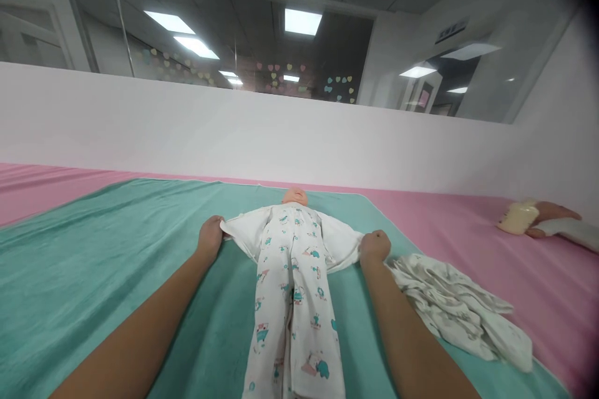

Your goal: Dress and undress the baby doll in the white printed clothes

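A baby doll lies on its back, and only its head (295, 197) shows at the far end of the clothing. Over its body are white baby clothes (292, 262) printed with small teal and pink pictures, the trouser legs stretching towards me. My left hand (211, 237) is closed on the end of the left white sleeve (246, 227). Closed in a fist, my right hand (375, 245) grips the end of the right sleeve (344, 240). Both sleeves are spread outwards to the sides. The doll's arms and legs are hidden by the cloth.
A teal blanket (116, 262) covers a pink sheet (449, 218). Crumpled white printed cloth (458, 305) lies beside my right forearm. At the far right are a pale yellow bottle-like object (518, 217) and part of another doll (555, 212). A white wall (187, 131) with windows stands behind.
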Demonstrator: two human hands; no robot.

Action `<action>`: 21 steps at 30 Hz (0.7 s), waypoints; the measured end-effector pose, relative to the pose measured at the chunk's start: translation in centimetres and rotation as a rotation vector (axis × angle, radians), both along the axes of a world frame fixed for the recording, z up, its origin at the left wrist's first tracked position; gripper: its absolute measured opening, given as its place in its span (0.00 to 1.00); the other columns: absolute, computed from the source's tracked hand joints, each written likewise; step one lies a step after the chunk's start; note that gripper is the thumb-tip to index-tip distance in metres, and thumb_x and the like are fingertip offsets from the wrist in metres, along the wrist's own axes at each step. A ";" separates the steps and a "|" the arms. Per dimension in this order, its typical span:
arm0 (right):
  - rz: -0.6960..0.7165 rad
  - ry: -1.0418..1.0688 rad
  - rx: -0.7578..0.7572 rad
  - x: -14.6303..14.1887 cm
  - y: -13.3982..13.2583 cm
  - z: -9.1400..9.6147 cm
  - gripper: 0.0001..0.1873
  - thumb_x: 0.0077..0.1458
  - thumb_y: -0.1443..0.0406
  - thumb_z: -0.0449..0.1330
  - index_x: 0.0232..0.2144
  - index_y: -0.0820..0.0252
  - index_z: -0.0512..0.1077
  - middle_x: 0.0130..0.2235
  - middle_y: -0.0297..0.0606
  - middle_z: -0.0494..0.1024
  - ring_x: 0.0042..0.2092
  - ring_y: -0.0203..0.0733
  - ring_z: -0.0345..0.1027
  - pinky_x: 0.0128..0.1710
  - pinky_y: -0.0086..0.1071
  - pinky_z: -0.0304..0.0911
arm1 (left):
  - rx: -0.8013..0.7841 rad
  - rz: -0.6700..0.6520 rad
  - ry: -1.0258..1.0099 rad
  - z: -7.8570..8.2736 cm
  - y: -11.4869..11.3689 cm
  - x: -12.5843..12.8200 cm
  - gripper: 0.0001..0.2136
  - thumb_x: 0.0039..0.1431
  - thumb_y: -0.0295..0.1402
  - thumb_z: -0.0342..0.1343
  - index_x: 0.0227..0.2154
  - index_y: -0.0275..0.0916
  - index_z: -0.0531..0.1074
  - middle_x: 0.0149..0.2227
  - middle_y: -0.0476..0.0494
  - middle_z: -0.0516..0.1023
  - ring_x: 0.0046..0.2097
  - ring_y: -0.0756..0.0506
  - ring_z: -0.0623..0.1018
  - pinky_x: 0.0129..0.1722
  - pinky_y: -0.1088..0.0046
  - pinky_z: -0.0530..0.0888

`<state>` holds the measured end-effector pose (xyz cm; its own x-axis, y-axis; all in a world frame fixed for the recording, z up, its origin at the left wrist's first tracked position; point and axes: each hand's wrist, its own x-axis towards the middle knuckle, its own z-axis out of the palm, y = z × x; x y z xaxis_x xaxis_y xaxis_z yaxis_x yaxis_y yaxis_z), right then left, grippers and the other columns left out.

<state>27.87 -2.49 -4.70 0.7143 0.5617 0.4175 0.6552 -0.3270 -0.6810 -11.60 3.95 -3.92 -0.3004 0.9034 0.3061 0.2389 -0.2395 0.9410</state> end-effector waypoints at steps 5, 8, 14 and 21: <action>0.136 -0.067 0.302 -6.0 0.0 2.8 0.15 0.48 0.68 0.43 0.39 0.61 0.62 0.44 0.43 0.68 0.47 0.42 0.60 0.44 0.32 0.56 | -0.003 0.076 -0.051 -0.2 0.8 0.4 0.13 0.44 0.30 0.46 0.33 0.36 0.69 0.32 0.44 0.75 0.32 0.47 0.73 0.30 0.73 0.69; 0.586 -0.161 0.276 -11.2 -0.1 3.5 0.20 0.54 0.65 0.42 0.48 0.59 0.61 0.50 0.41 0.67 0.51 0.40 0.59 0.50 0.33 0.54 | 0.119 0.049 0.122 0.3 0.8 1.2 0.13 0.51 0.32 0.45 0.39 0.40 0.70 0.43 0.44 0.74 0.44 0.45 0.72 0.43 0.68 0.69; 0.819 -0.637 -0.129 -17.8 2.7 4.1 0.23 0.56 0.61 0.46 0.52 0.67 0.62 0.55 0.47 0.63 0.58 0.46 0.50 0.58 0.38 0.43 | 0.371 -0.160 0.866 -0.8 -0.4 4.9 0.15 0.58 0.36 0.44 0.46 0.42 0.68 0.52 0.45 0.69 0.55 0.44 0.65 0.56 0.62 0.58; 0.858 -0.664 -0.476 -21.8 8.3 6.4 0.10 0.47 0.67 0.53 0.30 0.65 0.74 0.35 0.48 0.76 0.40 0.49 0.68 0.39 0.38 0.60 | 0.322 -0.012 1.066 -1.7 0.1 6.4 0.17 0.59 0.33 0.44 0.51 0.39 0.62 0.52 0.41 0.68 0.53 0.41 0.64 0.49 0.61 0.61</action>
